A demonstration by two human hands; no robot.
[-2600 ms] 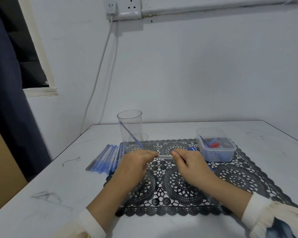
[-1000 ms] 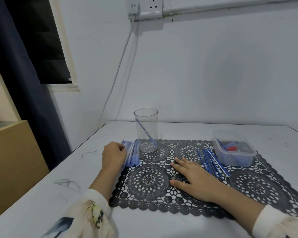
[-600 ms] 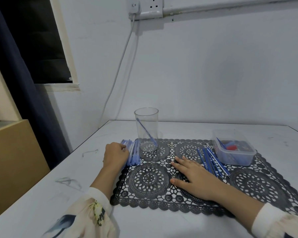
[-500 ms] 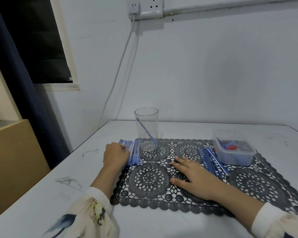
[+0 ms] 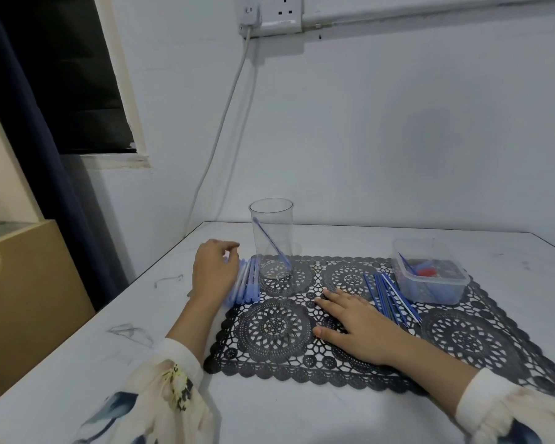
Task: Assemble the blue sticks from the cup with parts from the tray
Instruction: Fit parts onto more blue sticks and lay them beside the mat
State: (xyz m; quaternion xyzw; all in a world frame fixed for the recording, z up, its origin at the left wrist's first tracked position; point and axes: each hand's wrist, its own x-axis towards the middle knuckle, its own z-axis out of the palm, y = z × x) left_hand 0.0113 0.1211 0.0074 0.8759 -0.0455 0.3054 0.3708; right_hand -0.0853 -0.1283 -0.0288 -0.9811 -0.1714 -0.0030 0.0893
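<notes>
A clear cup [image 5: 271, 232] stands at the back left of the black lace mat [image 5: 462, 334] with one blue stick [image 5: 271, 248] leaning inside it. Several assembled pale-blue pens [image 5: 245, 282] lie in a row left of the cup. My left hand [image 5: 212, 267] hovers over that row with loosely curled fingers and holds nothing. My right hand [image 5: 354, 322] lies flat on the mat, fingers straight. Several loose blue sticks [image 5: 388, 296] lie on the mat between my right hand and the clear plastic tray [image 5: 430, 288], which holds blue and red parts.
The white table [image 5: 334, 408] meets a white wall at the back, where a cable [image 5: 218, 136] hangs from a socket. A tan cabinet [image 5: 29, 293] and a dark curtain stand to the left of the table.
My left hand has let go of the pen it laid in the row and has lifted slightly toward the cup. My right hand stays flat on the mat.
</notes>
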